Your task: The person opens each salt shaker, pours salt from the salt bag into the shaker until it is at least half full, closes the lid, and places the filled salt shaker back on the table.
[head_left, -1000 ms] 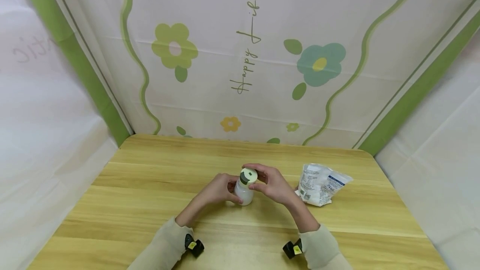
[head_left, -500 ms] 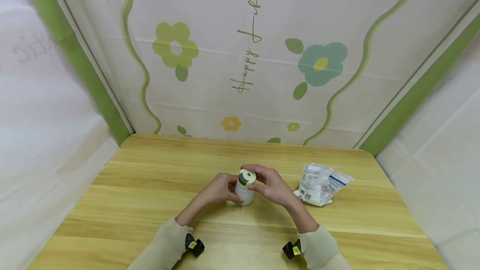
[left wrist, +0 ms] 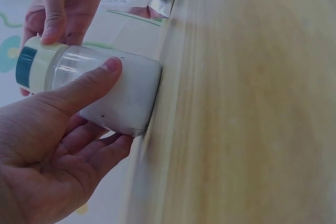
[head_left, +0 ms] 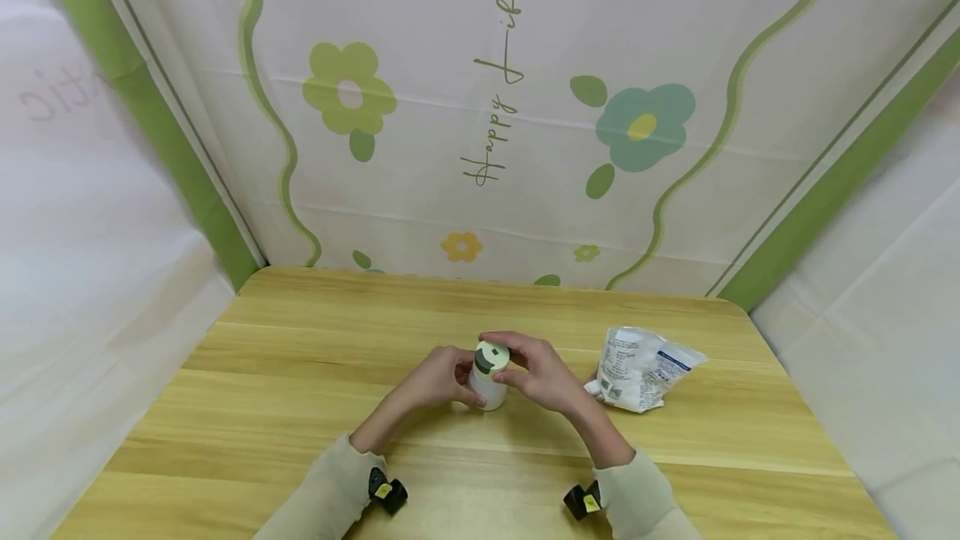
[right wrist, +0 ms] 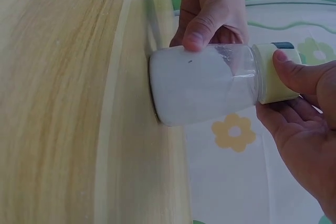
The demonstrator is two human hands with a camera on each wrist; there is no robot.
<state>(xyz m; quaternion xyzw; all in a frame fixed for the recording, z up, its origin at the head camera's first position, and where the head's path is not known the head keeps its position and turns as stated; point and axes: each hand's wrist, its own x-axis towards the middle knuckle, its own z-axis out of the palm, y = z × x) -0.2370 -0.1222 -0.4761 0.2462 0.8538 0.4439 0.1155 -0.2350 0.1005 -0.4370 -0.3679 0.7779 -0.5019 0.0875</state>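
Note:
A clear jar (right wrist: 199, 85) stands upright on the wooden table, filled to well over half with something white. On its mouth sits a pale yellow lid (head_left: 492, 355) with a dark green patch on one side. My left hand (head_left: 437, 377) grips the jar's body low down, thumb on the near side and fingers behind, as the left wrist view shows. From the right, my right hand (head_left: 546, 372) holds the lid between thumb and fingers. In the right wrist view the lid sits right against the jar's neck.
A crumpled white plastic bag (head_left: 641, 369) with printed text stands on the table (head_left: 300, 315) to the right of my right hand. Behind the table hangs a white curtain (head_left: 420, 190) with flowers and green trim. Each sleeve carries a small black camera.
My right hand and the lid have shifted slightly left and down, bringing the lid more squarely over the jar. My left hand and the jar's base have stayed in place.

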